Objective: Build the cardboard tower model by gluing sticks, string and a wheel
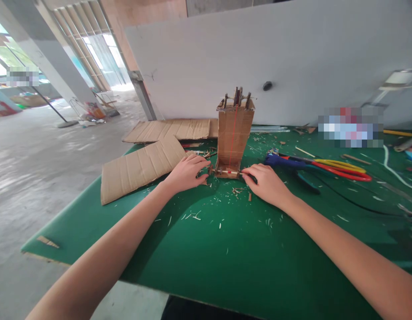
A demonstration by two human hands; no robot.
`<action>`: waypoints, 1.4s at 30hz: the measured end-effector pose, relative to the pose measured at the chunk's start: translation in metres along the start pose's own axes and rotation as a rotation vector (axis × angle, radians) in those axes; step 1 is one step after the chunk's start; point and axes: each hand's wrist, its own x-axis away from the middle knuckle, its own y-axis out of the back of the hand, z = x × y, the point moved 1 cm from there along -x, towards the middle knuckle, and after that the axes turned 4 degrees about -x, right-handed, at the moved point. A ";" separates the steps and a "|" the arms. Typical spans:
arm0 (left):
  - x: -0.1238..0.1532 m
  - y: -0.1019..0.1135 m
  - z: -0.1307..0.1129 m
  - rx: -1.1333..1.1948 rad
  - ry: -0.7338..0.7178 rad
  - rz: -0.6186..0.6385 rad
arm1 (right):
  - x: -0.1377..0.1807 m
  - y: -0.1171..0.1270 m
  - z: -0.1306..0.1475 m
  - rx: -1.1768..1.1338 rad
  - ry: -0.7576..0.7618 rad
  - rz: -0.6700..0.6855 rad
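Note:
An upright cardboard model stands on the green table, with a red string running down its front. Several dark upright pieces and a thin cross rod sit at its top. Low across its base lies a thin wooden stick with a bit of red on it. At the stick's right end, my right hand is closed, thumb and forefinger pinching it. My left hand is beside the stick's left end, near a small brown piece, with thumb and fingers apart.
Corrugated cardboard sheets lie at the left. To the right are pliers with blue grips, scissors with red and yellow handles and a dark cable. Wood shavings litter the table. A pale board rises behind.

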 end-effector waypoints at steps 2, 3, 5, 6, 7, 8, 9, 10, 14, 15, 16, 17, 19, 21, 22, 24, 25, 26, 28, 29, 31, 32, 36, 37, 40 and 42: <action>0.000 -0.001 0.000 0.011 0.000 0.003 | 0.001 -0.001 0.001 -0.001 -0.003 0.000; 0.000 -0.001 0.000 0.015 0.001 0.001 | 0.001 -0.001 0.001 0.000 -0.004 0.000; 0.000 -0.002 0.000 0.021 0.007 -0.007 | 0.000 0.002 0.002 0.019 0.006 -0.005; 0.000 -0.003 -0.001 0.023 0.009 -0.012 | -0.001 0.006 0.002 0.045 0.015 -0.014; 0.000 -0.003 -0.001 0.026 0.010 -0.013 | -0.001 0.011 0.000 0.087 0.020 -0.028; 0.000 -0.003 -0.001 0.029 0.010 -0.013 | -0.001 0.017 -0.002 0.150 0.016 -0.045; 0.000 -0.003 -0.002 0.031 0.010 -0.012 | -0.001 0.023 -0.006 0.231 -0.004 -0.063; 0.000 -0.003 -0.002 0.033 0.010 -0.011 | 0.000 0.030 -0.012 0.326 -0.043 -0.078; -0.001 -0.004 -0.003 0.045 0.018 -0.001 | 0.010 0.045 -0.042 0.589 -0.288 -0.019; -0.002 -0.005 -0.003 0.048 0.021 -0.001 | 0.013 0.045 -0.049 0.594 -0.332 0.017; -0.002 -0.005 -0.003 0.050 0.023 -0.002 | 0.015 0.044 -0.055 0.592 -0.364 0.041; -0.002 -0.006 -0.002 0.052 0.024 -0.004 | 0.016 0.043 -0.060 0.587 -0.388 0.053; -0.002 -0.007 -0.002 0.052 0.022 -0.009 | 0.016 0.040 -0.065 0.589 -0.416 0.042; -0.002 -0.007 -0.002 0.053 0.017 -0.008 | 0.014 0.039 -0.066 0.605 -0.433 0.038; -0.002 -0.007 -0.002 0.055 0.014 -0.006 | 0.012 0.040 -0.066 0.611 -0.441 0.047; -0.001 -0.007 -0.002 0.056 0.003 -0.005 | 0.011 0.041 -0.065 0.619 -0.467 0.083; -0.001 -0.007 -0.003 0.056 -0.005 -0.007 | 0.010 0.042 -0.065 0.619 -0.483 0.103; -0.001 -0.007 -0.003 0.055 -0.014 -0.011 | 0.010 0.043 -0.064 0.615 -0.498 0.119; -0.001 -0.007 -0.005 0.047 -0.028 -0.019 | 0.010 0.047 -0.062 0.596 -0.518 0.121; -0.001 -0.007 -0.006 0.041 -0.032 -0.022 | 0.010 0.051 -0.061 0.580 -0.530 0.096; -0.002 -0.007 -0.008 0.027 -0.034 -0.025 | 0.008 0.063 -0.056 0.523 -0.558 -0.007; -0.002 -0.007 -0.009 0.022 -0.034 -0.024 | 0.007 0.070 -0.054 0.481 -0.574 -0.076; -0.001 -0.005 -0.012 0.022 -0.024 -0.005 | 0.000 0.093 -0.038 0.108 -0.640 -0.276; -0.001 -0.004 -0.011 0.025 -0.017 -0.001 | -0.001 0.094 -0.032 -0.040 -0.660 -0.278; 0.001 -0.001 -0.007 0.047 0.002 0.004 | 0.001 0.081 -0.011 -0.505 -0.664 -0.125; 0.002 0.000 -0.004 0.069 0.003 0.008 | 0.003 0.068 0.005 -0.680 -0.598 0.027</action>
